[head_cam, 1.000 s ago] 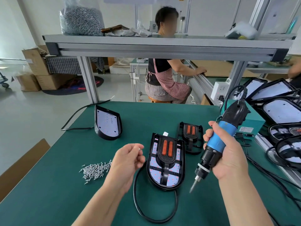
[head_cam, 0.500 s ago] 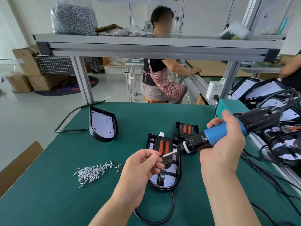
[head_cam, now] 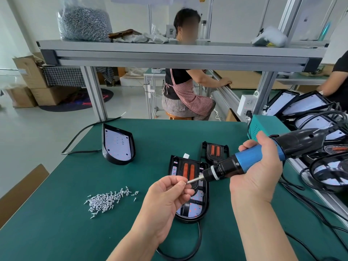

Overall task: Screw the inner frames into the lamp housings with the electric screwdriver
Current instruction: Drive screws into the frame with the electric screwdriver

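Midair, grip of left hand [head_cam: 165, 200] tight on a screw [head_cam: 185, 183], grip of right hand [head_cam: 258, 178] around the electric screwdriver [head_cam: 248, 159].

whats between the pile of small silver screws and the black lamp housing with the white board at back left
Nothing: the head view shows only bare green mat between the pile of small silver screws and the black lamp housing.

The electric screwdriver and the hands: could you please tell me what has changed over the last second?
The right hand swung the electric screwdriver from bit-down to nearly level, its bit pointing left. The left hand came in to meet it and now pinches a screw at the bit tip. The right hand's grip, the lamp housing and the screw pile stayed as they were.
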The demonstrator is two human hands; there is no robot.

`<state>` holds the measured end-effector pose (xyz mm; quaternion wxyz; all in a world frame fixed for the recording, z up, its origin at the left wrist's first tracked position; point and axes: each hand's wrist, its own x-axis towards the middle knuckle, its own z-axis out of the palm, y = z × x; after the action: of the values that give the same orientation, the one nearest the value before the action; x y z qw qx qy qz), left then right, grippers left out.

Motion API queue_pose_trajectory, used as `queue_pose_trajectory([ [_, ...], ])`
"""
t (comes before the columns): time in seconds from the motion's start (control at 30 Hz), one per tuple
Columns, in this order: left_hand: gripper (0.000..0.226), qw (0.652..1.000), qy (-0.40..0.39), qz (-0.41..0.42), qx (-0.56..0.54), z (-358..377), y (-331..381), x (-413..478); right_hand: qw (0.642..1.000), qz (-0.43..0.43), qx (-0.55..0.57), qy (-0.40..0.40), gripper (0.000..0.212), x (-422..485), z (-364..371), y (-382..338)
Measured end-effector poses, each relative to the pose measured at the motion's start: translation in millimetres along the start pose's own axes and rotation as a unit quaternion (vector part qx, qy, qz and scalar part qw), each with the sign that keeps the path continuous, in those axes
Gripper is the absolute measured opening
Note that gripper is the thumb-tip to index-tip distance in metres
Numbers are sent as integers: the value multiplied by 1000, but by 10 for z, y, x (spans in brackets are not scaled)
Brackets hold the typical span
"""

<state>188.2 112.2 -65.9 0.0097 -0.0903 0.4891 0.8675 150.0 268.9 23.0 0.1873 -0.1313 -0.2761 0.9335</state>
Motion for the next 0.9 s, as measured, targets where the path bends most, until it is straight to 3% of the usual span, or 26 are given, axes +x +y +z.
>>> queue_pose_trajectory([
  [0.17,8,998,39,42,8,57,-89,-18,998,-29,-52,30,12,17,-14,3],
  [0.27,11,990,70,100,70,98,-147,-61,996,-20,-83,-5,25,74,-107,68],
  [0.33,15,979,85,143,121,127,-174,-98,995,-24,-92,26,26,104,-115,87],
  [0.5,18,963,106,206,137,243,-207,-189,996,21,-22,87,18,233,-161,108],
  [0.73,16,969,118,182,122,258,-234,-157,996,9,-24,83,18,238,-206,122],
  [0.9,16,979,93,127,129,189,-236,-108,998,-27,-40,36,16,220,-225,109],
])
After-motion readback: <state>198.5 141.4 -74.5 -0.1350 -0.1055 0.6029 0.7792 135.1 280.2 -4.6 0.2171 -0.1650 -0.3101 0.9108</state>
